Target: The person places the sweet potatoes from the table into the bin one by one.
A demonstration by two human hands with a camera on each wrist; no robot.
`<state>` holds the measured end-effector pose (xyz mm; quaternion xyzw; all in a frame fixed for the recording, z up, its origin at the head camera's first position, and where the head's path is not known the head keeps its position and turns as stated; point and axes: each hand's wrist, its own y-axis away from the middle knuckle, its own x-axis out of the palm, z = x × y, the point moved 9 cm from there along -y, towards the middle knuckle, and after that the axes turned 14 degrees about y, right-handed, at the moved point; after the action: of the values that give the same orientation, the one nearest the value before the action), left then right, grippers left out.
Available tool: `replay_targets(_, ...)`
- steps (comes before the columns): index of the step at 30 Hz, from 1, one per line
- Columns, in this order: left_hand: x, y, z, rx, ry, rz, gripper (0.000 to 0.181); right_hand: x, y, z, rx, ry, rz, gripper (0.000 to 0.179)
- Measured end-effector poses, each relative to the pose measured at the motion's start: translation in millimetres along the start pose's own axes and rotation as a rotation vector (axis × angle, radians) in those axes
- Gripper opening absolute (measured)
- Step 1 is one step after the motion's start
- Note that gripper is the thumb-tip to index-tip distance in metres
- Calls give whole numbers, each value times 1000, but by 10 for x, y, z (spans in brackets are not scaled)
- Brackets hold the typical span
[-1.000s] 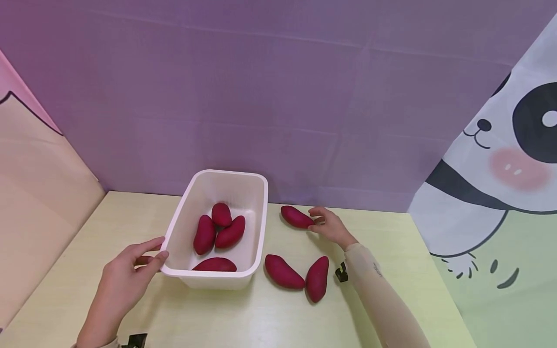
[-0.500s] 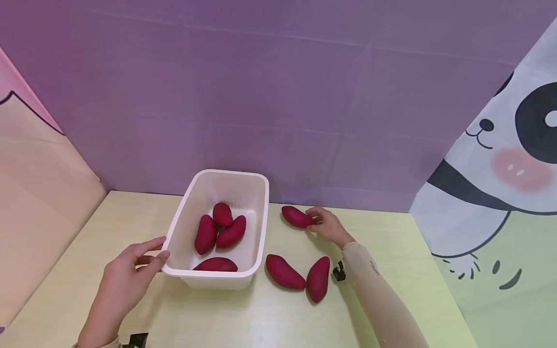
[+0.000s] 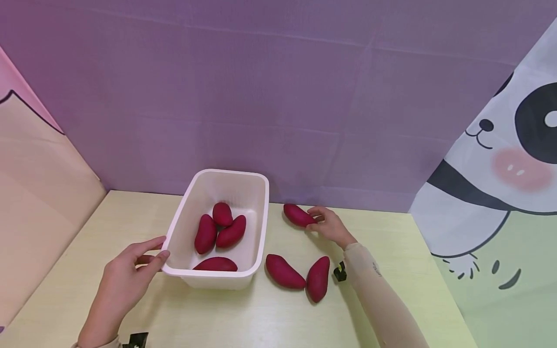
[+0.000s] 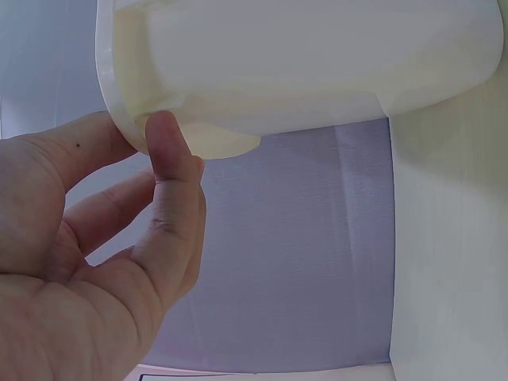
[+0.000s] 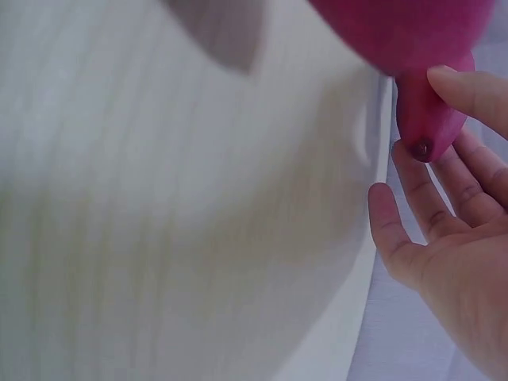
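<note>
Head view: the left hand (image 3: 126,273) pinches the near-left corner of the rim of a white plastic bin (image 3: 216,281) between thumb and forefinger, the bin standing to the right of that hand. Inside it, further right of the left hand, lie four dark red sweet potatoes: one upright-looking piece (image 3: 222,214) at the back, two elongated ones (image 3: 205,234) near it, and one (image 3: 215,264) against the front, partly hidden by the wall. The right hand (image 3: 332,227) pinches the right end of a sweet potato (image 3: 297,215) that lies to the left of this hand on the pale wooden surface (image 3: 235,319). Nearer the body than the right hand, two more lie between the bin and the sleeve (image 3: 370,285), a slanting one (image 3: 285,272) and an upright-pointing one (image 3: 318,279) just beside it

Left wrist view: thumb and forefinger hold the rim from either side, the other fingers bent beneath it, the bin's outer wall stretching away from the fingertips

Right wrist view: the thumb rests on the pinched sweet potato, the fingers are spread along its other side, and another blurred sweet potato overlaps it from above
</note>
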<state>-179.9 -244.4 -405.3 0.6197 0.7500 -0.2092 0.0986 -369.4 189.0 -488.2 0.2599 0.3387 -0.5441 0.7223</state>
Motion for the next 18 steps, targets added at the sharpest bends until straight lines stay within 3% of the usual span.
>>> replay_targets(8, 3, -3, 2, -6, 5, 6, 38, -96, 31, 61, -26, 30, -26, 46)
replay_targets(18, 3, -6, -7, 9, 3, 7, 38, -317, 138, 367, -105, -3, -70, 45)
